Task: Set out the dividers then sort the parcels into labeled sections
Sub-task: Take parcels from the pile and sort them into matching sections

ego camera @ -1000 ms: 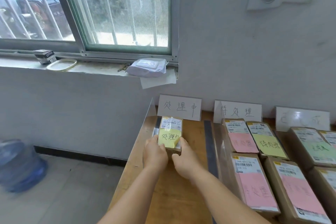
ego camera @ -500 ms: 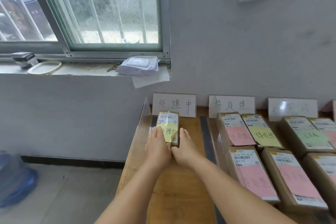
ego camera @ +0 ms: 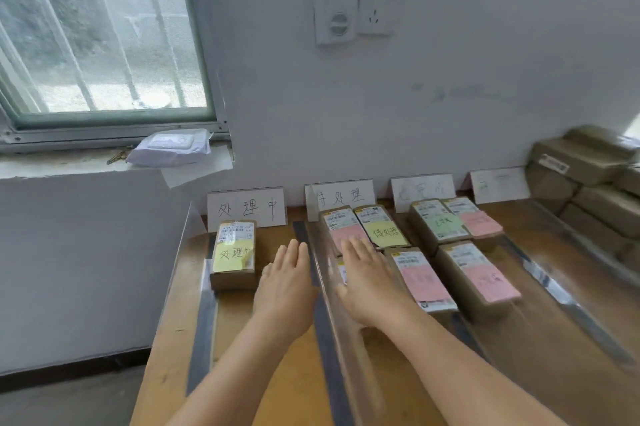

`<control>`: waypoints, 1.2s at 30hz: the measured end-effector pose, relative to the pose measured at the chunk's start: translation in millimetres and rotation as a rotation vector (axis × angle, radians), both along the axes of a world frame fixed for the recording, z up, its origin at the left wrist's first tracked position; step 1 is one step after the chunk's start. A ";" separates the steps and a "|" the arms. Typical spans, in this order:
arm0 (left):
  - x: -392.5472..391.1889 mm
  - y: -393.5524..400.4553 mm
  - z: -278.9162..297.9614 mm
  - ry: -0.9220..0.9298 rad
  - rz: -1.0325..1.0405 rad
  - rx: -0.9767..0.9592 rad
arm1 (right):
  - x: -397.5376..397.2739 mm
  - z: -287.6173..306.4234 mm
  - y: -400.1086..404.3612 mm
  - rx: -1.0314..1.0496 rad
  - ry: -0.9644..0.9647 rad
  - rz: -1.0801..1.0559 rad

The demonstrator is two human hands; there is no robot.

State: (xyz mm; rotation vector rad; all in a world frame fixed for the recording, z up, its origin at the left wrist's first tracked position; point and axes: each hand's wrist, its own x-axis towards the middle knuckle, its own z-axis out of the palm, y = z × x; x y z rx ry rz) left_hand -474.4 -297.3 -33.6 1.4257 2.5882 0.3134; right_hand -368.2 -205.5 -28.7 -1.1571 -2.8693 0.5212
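Both hands were flat, fingers spread and empty, the left hand [ego camera: 284, 287] beside the yellow-noted parcel [ego camera: 233, 254], the right hand [ego camera: 369, 282] over a clear divider [ego camera: 332, 308].

Soft daylight enters through the window [ego camera: 100, 27] at ten o'clock, leaving the room evenly bright with only faint shadows. Pale glare streaks the clear dividers [ego camera: 568, 301] toward four o'clock. Motion blur smears the stacked boxes [ego camera: 588, 162] at three o'clock, and wide-angle distortion bends the window frame.
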 end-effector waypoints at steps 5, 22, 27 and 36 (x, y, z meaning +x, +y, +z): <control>71.4 20.2 14.7 -0.034 -0.091 0.051 | 81.2 11.6 10.6 0.025 0.014 -0.079; 360.8 110.9 28.3 -0.075 -0.290 0.051 | 386.3 23.0 84.4 0.018 0.013 -0.286; 433.6 146.1 23.7 -0.072 -0.369 0.058 | 466.0 17.2 115.6 0.013 0.033 -0.352; 520.1 227.1 33.1 -0.052 -0.537 0.093 | 562.1 23.3 177.6 0.032 0.061 -0.486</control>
